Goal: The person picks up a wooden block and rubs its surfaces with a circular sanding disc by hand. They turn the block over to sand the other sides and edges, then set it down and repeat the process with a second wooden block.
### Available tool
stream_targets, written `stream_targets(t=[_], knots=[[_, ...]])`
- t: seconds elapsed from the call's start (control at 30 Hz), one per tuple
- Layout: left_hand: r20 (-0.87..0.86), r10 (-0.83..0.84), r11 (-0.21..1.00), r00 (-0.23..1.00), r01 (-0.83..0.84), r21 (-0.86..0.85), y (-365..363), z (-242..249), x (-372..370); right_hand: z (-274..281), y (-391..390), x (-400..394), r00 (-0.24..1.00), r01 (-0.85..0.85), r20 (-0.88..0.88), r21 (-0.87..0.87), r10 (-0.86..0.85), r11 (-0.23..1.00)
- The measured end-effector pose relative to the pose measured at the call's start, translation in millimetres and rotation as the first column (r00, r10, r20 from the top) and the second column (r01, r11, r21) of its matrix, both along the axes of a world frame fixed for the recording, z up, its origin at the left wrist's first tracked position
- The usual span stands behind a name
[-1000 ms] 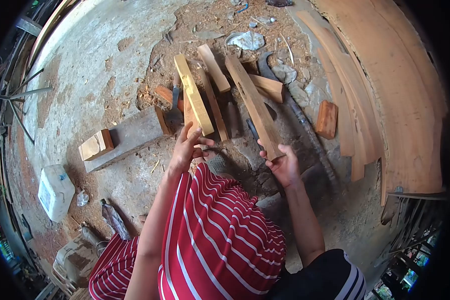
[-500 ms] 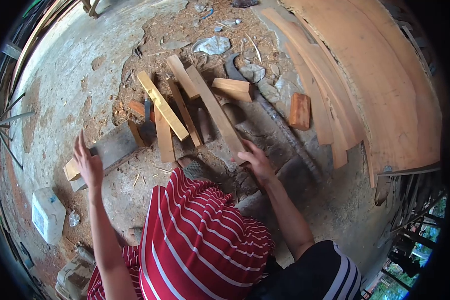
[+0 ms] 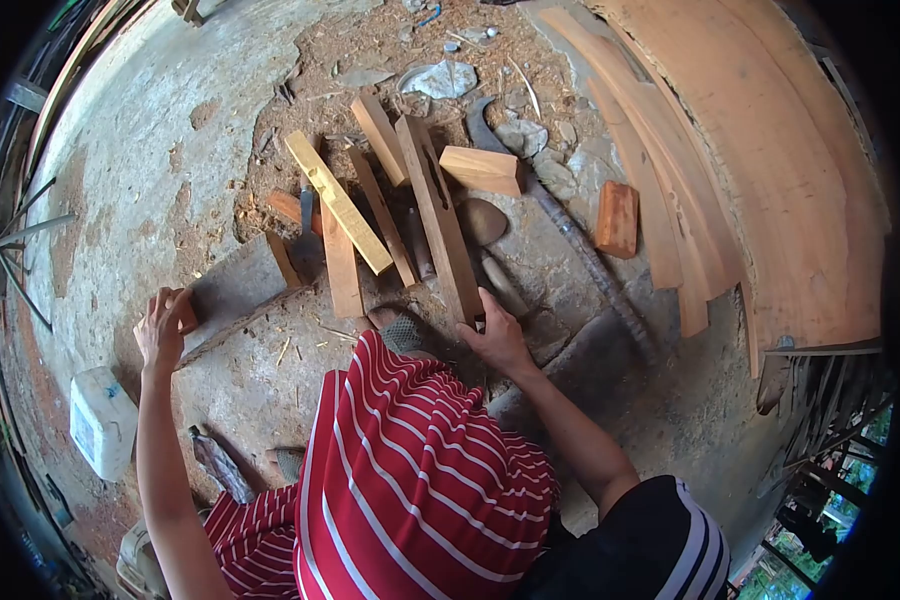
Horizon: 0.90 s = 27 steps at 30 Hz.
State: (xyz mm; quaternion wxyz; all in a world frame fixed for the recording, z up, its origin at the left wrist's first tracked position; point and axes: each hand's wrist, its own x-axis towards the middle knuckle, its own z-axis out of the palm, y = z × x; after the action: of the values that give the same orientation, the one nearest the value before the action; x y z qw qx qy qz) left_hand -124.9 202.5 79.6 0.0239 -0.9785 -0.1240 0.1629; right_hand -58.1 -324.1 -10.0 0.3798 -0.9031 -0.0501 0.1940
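Note:
In the head view, my right hand [image 3: 498, 340] grips the near end of a long wooden bar [image 3: 442, 220], thumb and fingers on either side. A dark slot shows in the bar's upper face near its far end. My left hand [image 3: 160, 328] is closed around the end of a small brown wood block [image 3: 186, 312], at the left end of a thick grey wooden beam [image 3: 240, 280]; its fingertips are partly hidden. Between the hands lie a yellowish notched bar [image 3: 340, 205], a plain light strip [image 3: 341, 262] and a thin brown strip [image 3: 382, 218].
A short wood block [image 3: 482, 170] and a reddish block [image 3: 617, 220] lie to the right, beside a long-handled sickle-like blade [image 3: 482, 125]. Large boards [image 3: 760, 150] fill the right side. A white jug [image 3: 103, 425] and a plastic bottle [image 3: 220, 465] stand at left.
My left hand, earlier raised with fingers extended, has come down onto the block at the beam's left end. The bar in my right hand has turned, and its slotted face now shows.

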Motion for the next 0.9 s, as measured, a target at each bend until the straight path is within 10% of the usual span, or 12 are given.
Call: stream_targets(t=[0.3,0.57,0.7,0.83,0.9], knots=[[0.111,-0.365,0.928,0.924,0.353,0.117,-58,53,51,6,-4,11,0.951,-0.165,0.257,-0.039,0.170,0.985],[0.251,-0.787,0.595,0.563,0.800,0.072,-180,41,163,0,35,15,0.949,-0.124,0.277,-0.123,0.154,0.985],[0.119,-0.795,0.606,0.595,0.789,0.103,-218,0,182,-15,44,9,0.949,-0.073,0.293,-0.156,0.117,0.985],[0.095,-0.637,0.664,0.765,0.608,-0.435,-236,22,181,-24,42,20,0.998,-0.003,0.061,-0.011,0.003,1.000],[0.093,-0.582,0.704,0.808,0.558,-0.440,-234,32,173,-28,37,31,0.963,0.226,-0.178,0.122,-0.203,0.967]])
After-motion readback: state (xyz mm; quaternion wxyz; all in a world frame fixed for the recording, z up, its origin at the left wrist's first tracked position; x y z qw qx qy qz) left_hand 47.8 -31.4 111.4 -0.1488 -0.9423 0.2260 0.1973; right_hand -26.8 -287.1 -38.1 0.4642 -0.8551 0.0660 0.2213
